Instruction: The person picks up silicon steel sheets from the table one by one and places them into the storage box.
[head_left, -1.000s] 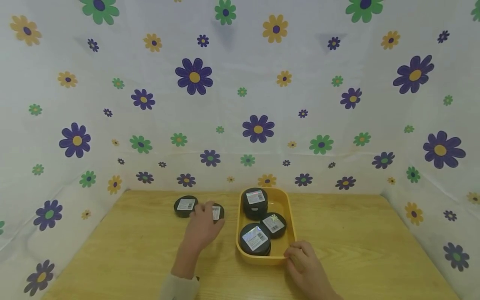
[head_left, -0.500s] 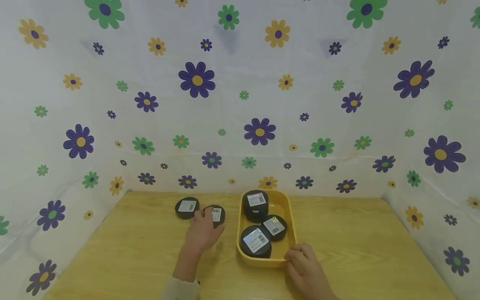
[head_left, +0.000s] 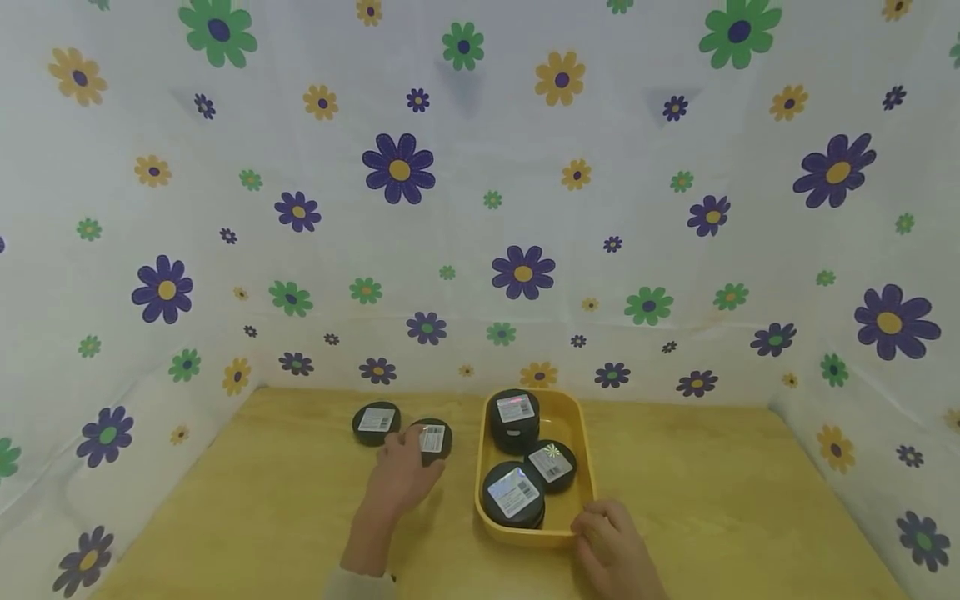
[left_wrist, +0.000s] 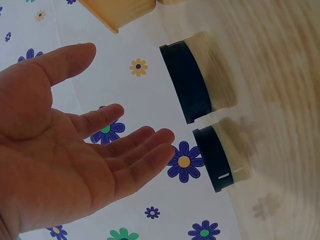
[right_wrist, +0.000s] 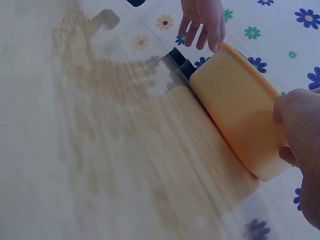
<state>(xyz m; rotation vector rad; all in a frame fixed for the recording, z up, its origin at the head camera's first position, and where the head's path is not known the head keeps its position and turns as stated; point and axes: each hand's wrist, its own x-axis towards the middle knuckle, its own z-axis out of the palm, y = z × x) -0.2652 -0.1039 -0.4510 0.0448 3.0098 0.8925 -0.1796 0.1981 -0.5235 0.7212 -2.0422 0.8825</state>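
Note:
In the head view, two flat black round cases with white labels, one at left (head_left: 370, 435) and one at right (head_left: 442, 451), lie on the table's left side. My left hand (head_left: 396, 482) is over the near edge of the right-hand one. From the left wrist, this hand (left_wrist: 75, 140) shows relaxed, spread fingers, with a gap between them and both cases (left_wrist: 186, 80). More such cases (head_left: 513, 497) sit inside a yellow plastic bin (head_left: 480, 467), some of them stacked. My right hand (head_left: 615, 550) grips the bin's near right corner, thumb and fingers about its rim.
The wooden table (head_left: 712, 483) extends to both sides of the bin. A white cloth with printed flowers (head_left: 465, 233) hangs behind the table and along its left and right sides.
The head view has tilted slightly up. My left hand has drawn back a little toward me, so more of the right-hand case shows. My right hand keeps its hold on the bin.

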